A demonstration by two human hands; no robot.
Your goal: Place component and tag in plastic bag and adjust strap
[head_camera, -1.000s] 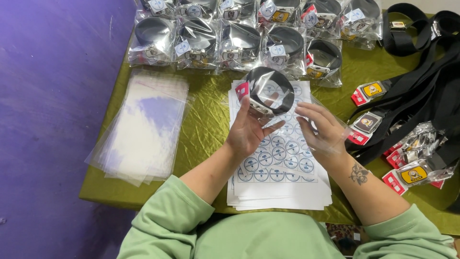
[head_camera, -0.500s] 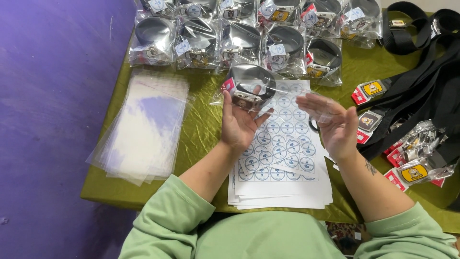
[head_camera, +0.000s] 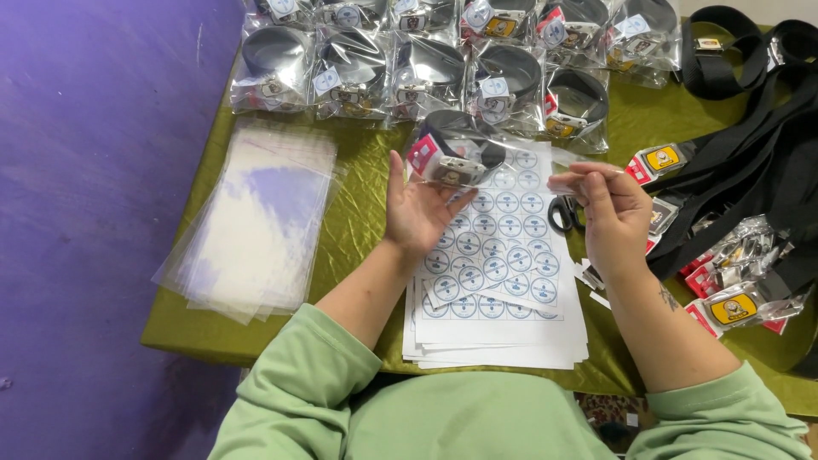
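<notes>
Clear bagged belt (head_camera: 456, 153) on left hand (head_camera: 417, 213) fingers spread | right hand (head_camera: 609, 213) pinching bag flap (head_camera: 567, 181) | sticker sheets (head_camera: 498, 281) below

From my remote seat, I see a table draped in an olive-green cloth (head_camera: 358, 221). At twelve o'clock lie rows of bagged black belts (head_camera: 426, 60). At nine o'clock sits a stack of clear plastic sleeves (head_camera: 256, 221). At six o'clock rests a pile of round-sticker sheets (head_camera: 503, 290), scissors (head_camera: 562, 213) just beside it. At three o'clock sprawl loose black straps (head_camera: 750, 170) and tagged buckles (head_camera: 733, 307).
</notes>
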